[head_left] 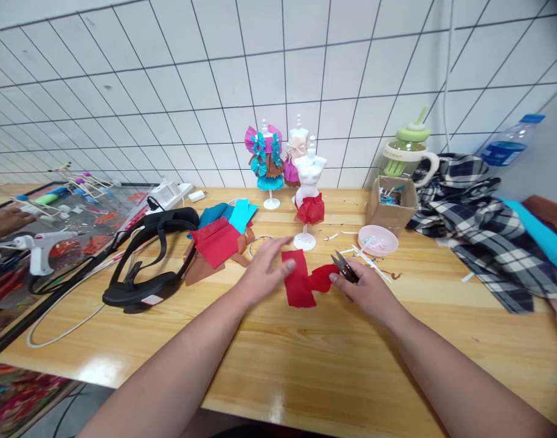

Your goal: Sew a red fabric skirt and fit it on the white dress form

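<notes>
My right hand [363,286] is closed around a small pair of dark-handled scissors [346,267], blades pointing up and left. Its thumb and fingertips also pinch the edge of a small red crepe paper piece [321,279]. Beside that piece lies a red paper strip [297,286] on the table. Over the strip's left edge hovers my left hand [268,272], fingers apart and holding nothing. Just behind stands a white mini mannequin [311,173] with a gathered red paper skirt [310,209].
Two dressed mannequins [268,159] stand near the tiled wall. To the left lie coloured paper sheets [217,240], a black headset [157,255], a glue gun [45,249] and another person's hand [5,224]. A pink dish [377,241], a cardboard box [390,210] and a plaid cloth [470,213] sit right.
</notes>
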A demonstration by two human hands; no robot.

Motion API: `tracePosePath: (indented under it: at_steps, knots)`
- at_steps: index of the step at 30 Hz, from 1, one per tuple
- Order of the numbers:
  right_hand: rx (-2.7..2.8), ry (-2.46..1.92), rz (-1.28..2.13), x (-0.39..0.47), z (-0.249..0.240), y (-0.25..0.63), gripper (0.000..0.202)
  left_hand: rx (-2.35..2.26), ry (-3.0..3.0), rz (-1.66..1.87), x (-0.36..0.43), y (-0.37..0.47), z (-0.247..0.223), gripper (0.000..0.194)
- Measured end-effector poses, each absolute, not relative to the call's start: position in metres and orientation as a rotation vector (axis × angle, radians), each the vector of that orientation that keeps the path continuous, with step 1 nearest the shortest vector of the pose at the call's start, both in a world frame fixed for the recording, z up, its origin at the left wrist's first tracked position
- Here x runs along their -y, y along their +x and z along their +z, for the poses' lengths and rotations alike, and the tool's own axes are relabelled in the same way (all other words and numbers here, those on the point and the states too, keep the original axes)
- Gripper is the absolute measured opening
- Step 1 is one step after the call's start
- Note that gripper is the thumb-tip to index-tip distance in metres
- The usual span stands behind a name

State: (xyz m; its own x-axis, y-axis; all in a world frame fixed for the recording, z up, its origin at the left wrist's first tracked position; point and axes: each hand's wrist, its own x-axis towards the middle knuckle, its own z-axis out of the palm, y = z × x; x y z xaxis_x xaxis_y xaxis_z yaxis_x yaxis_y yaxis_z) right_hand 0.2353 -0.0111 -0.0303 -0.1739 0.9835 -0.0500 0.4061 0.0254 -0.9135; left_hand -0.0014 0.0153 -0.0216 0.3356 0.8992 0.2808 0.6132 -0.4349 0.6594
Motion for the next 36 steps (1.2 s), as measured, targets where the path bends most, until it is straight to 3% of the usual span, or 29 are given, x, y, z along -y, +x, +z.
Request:
tracePosePath:
  at_steps: [3, 5, 8, 11, 14, 18, 22, 26, 29, 33, 36]
  knots:
    - [1.510, -1.380, 1.295, 0.018, -0.030, 0.229, 0.024, -1.110, 1.924, 0.773, 0.006, 0.019, -0.017, 0.056]
    - [1.428, -1.357, 1.386, 0.020, -0.031, 0.226, 0.026, -1.255, 1.714, 0.775, 0.013, 0.028, -0.019, 0.033]
    - [1.322, -1.308, 1.398, 0.020, -0.033, 0.228, 0.031, -1.164, 1.414, 0.878, 0.013, 0.028, -0.018, 0.024]
    - [1.441, -1.277, 1.176, 0.019, -0.033, 0.229, 0.027, -0.905, 0.983, 1.152, 0.008, 0.014, -0.008, 0.020]
    - [1.989, -1.182, 0.967, 0.024, -0.031, 0.223, 0.021, -0.806, 0.717, 1.285, 0.002, 0.000, 0.005, 0.018]
    - [2.565, -1.087, 0.835, 0.027, -0.026, 0.221, 0.034, -0.779, 0.589, 1.271, -0.003, -0.006, 0.010, 0.026]
    - [2.532, -1.514, 0.524, 0.012, -0.020, 0.241, 0.031, -0.816, 0.539, 1.067, -0.004, 0.002, -0.001, 0.024]
    - [2.247, -1.650, 0.376, -0.001, -0.020, 0.257, 0.028, -0.899, 0.714, 0.863, -0.001, 0.012, -0.013, 0.018]
    - [1.997, -1.569, 0.425, 0.002, -0.023, 0.255, 0.037, -1.021, 1.072, 0.630, 0.001, 0.018, -0.018, 0.007]
    - [2.179, -1.414, 0.603, 0.014, -0.027, 0.239, 0.035, -1.229, 1.881, 0.459, 0.002, 0.017, -0.019, 0.008]
    - [2.353, -1.546, 0.600, 0.018, -0.028, 0.232, 0.030, -1.238, 2.183, 0.419, -0.003, 0.009, -0.018, 0.011]
